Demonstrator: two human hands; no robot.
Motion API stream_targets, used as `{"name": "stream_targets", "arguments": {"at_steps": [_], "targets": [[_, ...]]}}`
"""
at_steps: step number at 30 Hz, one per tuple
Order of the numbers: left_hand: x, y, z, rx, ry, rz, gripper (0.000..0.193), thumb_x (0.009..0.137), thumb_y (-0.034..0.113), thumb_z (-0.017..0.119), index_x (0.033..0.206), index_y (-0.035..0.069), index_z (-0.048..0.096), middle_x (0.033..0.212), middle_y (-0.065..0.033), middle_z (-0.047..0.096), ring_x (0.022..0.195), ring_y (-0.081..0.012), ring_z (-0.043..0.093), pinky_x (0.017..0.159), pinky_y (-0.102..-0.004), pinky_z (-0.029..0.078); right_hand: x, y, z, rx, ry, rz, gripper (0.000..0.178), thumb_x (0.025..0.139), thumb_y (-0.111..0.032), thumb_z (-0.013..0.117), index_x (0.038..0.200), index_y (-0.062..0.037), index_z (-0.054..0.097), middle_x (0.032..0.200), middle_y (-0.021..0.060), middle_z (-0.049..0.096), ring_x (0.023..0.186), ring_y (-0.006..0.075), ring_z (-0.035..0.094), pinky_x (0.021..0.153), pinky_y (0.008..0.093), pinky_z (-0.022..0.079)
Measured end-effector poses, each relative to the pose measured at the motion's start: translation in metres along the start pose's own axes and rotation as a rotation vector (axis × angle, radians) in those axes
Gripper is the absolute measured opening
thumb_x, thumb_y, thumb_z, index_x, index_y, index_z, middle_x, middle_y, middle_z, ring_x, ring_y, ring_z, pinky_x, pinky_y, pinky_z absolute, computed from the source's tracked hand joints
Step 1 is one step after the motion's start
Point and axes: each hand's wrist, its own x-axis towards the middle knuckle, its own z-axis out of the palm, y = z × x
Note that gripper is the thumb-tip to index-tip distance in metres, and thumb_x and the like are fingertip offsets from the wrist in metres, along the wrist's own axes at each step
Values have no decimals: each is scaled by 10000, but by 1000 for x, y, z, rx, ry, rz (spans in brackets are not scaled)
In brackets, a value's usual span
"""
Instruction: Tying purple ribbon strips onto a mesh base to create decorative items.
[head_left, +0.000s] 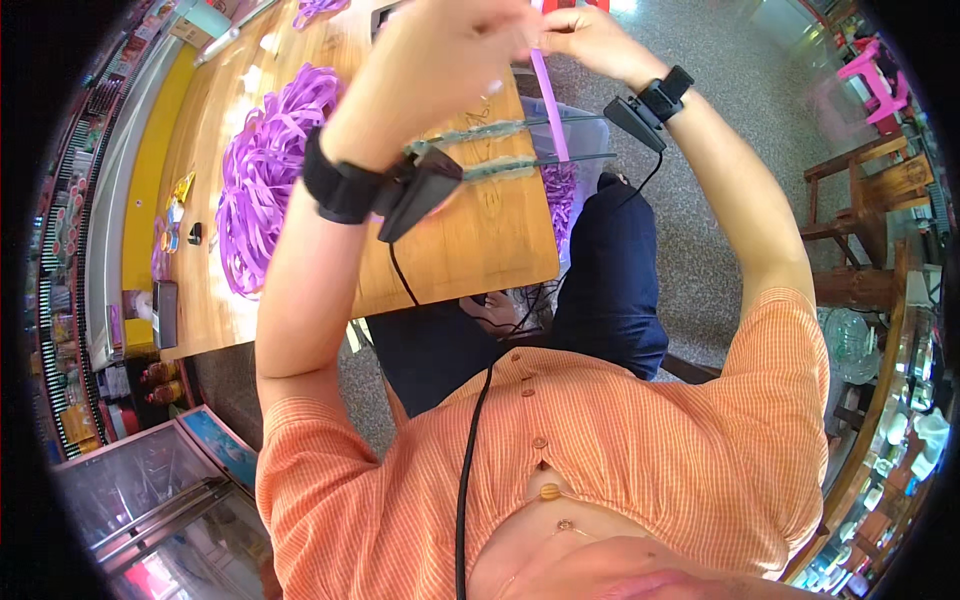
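At the top edge, a flat purple ribbon [548,105] hangs down between my two hands. My right hand [595,40] pinches it, with the fingertips pointing left. My left hand [470,35] is slightly blurred, its curled fingers closed against the same ribbon. Below, two thin dark rods [590,157] wrapped in greenish clear film lie across the wooden table [510,235], their ends sticking out past its right edge. The ribbon's lower end reaches close to the nearer rod. A large heap of purple ribbon [265,180] lies left of my left forearm.
Beside the table's right edge, a clear plastic bin [590,130] holds more purple ribbon. A small dark box [165,313] stands at the table's left corner. Black cables run from my wrist straps. Wooden stools [860,200] and a pink stool [875,85] stand to the right.
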Motion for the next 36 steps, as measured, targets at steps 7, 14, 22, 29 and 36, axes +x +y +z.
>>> {"name": "stream_targets", "arguments": {"at_steps": [7,14,22,29,36], "targets": [[-22,-58,58,234,-181,81,183,880,172,566,924,71,712,820,-172,665,810,-376,640,722,-437,523,-3,22,18,22,-124,151,271,937,-268,676,1090,-52,734,917,-6,710,831,55,607,712,224,479],[-22,-87,84,339,-197,257,199,890,190,551,847,88,716,837,-115,699,852,-309,663,871,-412,489,-24,48,50,229,-208,390,245,917,-228,622,1066,-67,733,787,-16,655,669,69,547,586,232,453],[-17,-78,78,264,-280,225,242,915,226,594,929,15,711,852,-172,678,811,-355,650,754,-403,524,-114,58,87,520,-174,597,248,897,-192,606,1078,-50,698,811,-27,633,643,53,504,556,223,399],[-18,-81,78,218,-278,145,263,915,254,612,948,15,717,847,-189,683,806,-361,659,749,-404,527,-151,22,103,705,-10,488,286,873,-198,639,1095,-24,690,874,-14,632,745,77,543,690,239,441],[-18,-79,81,195,-263,173,266,915,260,618,949,16,715,841,-191,683,798,-361,661,736,-403,527,-188,19,127,686,80,461,200,893,-141,686,1047,-18,721,840,-39,640,736,62,528,670,229,408]]}}
